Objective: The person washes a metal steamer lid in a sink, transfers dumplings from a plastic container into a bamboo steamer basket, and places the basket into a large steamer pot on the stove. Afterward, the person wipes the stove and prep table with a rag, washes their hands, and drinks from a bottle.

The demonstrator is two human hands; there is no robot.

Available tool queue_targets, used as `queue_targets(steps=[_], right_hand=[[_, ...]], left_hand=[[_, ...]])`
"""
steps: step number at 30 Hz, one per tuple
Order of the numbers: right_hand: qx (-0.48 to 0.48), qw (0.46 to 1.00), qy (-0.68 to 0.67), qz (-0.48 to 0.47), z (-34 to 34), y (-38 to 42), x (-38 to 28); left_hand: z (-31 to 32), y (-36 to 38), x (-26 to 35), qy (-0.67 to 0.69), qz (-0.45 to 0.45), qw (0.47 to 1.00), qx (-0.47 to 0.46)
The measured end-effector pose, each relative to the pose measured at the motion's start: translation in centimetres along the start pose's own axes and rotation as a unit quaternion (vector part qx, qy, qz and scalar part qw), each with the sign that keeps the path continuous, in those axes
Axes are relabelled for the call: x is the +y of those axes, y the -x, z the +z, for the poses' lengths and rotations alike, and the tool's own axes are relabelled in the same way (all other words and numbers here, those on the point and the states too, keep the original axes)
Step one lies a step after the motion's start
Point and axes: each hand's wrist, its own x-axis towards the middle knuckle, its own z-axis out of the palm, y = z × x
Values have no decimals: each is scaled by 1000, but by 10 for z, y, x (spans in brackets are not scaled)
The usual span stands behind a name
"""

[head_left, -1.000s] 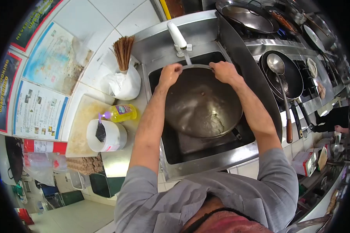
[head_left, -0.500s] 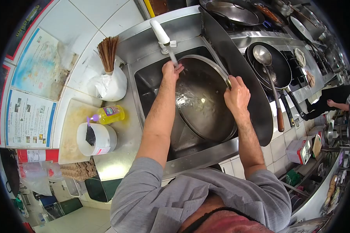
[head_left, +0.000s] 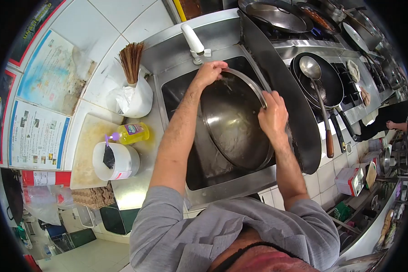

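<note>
Left hand (head_left: pixel 211 74): fingers bent, narrow gap to thumb, at the far rim of a large round dark metal pan (head_left: pixel 238 122); can't tell if it's closed on the rim. Right hand (head_left: pixel 273 115): fist closed around the pan's right rim. Pan sits tilted between and nearer than both hands, inside a rectangular stainless-steel sink (head_left: pixel 240 188). White plastic tap (head_left: pixel 192 40) just beyond left hand. Left of sink: clear bottle of yellow liquid with purple pump (head_left: pixel 134 133), lying on its side, beside a white plastic tub (head_left: pixel 127 158); farther back, brown stiff-bristle brush (head_left: pixel 131 65) stands in a white bagged container (head_left: pixel 139 102). Right, past the sink wall: black round frying pan (head_left: pixel 334 86) with a wooden-handled steel ladle (head_left: pixel 310 68) resting in it.
</note>
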Motion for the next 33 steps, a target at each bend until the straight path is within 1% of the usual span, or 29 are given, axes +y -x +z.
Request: queue_targets(steps=[1, 2, 3, 4, 5, 6, 7, 8, 10, 11, 13, 14, 16, 17, 18, 20, 21, 22, 24, 25, 26, 27, 28, 29, 30, 31, 32, 33], right_hand=[[18, 1000, -12, -10, 11, -11, 8], [20, 1000, -15, -10, 22, -24, 18], [-17, 997, -63, -41, 34, -39, 28], [-53, 990, -111, -73, 42, -55, 32], [-50, 989, -118, -75, 51, -71, 33], [-101, 976, -156, -118, 58, -87, 30], [-152, 956, -191, -160, 66, -101, 28], [-150, 955, -198, -161, 80, -116, 26], [-160, 930, -247, -219, 115, -135, 20], [-157, 929, -252, -221, 129, -136, 16], [-87, 924, -240, -286, 147, -141, -1], [-94, 929, -213, -288, 152, -138, -11], [-24, 885, -260, -386, 164, -135, -28], [-16, 880, -242, -408, 169, -133, -33], [-18, 879, -247, -408, 178, -132, -32], [9, 897, -197, -396, 196, -134, -31], [-36, 918, -163, -359, 207, -134, -25], [-39, 917, -170, -360, 212, -131, -20], [-114, 936, -197, -268, 221, -125, -9], [-157, 935, -213, -238, 239, -125, -2], [-160, 932, -219, -240, 254, -132, 9], [-317, 875, -329, -162, 262, -140, 18], [-460, 777, -422, -77, 254, -143, 15], [-522, 736, -431, 21, 241, -156, 21], [-461, 757, -462, 22, 247, -162, 28], [-327, 841, -430, -35, 263, -173, 32], [-183, 900, -386, -90, 282, -182, 36], [-184, 899, -387, -89, 294, -189, 40]], left_hand=[[-7, 4, 6, -209, 61, 976, -14], [-16, 10, 12, -410, 118, 904, -27], [-25, 15, 10, -434, 113, 894, 4], [-29, 26, 12, -440, 113, 891, 7], [-32, 39, 14, -538, 131, 831, 55], [-36, 48, 18, -627, 146, 758, 103], [-47, 52, 10, -608, 178, 763, 127], [-58, 56, 3, -613, 175, 759, 129], [-67, 69, 4, -574, 144, 787, 174], [-65, 78, 3, -578, 143, 784, 176], [-57, 101, 6, -603, 187, 752, 190], [-55, 109, 7, -606, 187, 749, 192], [-52, 121, 9, -632, 122, 726, 242], [-53, 128, 12, -646, 121, 708, 258], [-52, 136, 15, -647, 117, 707, 259], [-53, 149, 23, -657, 135, 688, 279], [-51, 155, 27, -657, 117, 687, 289], [-49, 163, 33, -659, 111, 684, 290], [-43, 178, 46, -653, 71, 689, 307], [-40, 184, 52, -652, 30, 686, 320], [-38, 190, 56, -654, 24, 684, 323], [-37, 197, 60, -656, -8, 680, 326], [-35, 203, 62, -658, -39, 676, 329], [-35, 209, 63, -659, -43, 674, 331], [-35, 214, 63, -655, -19, 676, 337], [-34, 217, 64, -650, 6, 678, 343], [-32, 219, 66, -651, 4, 677, 343], [-29, 221, 70, -640, 9, 681, 355]])
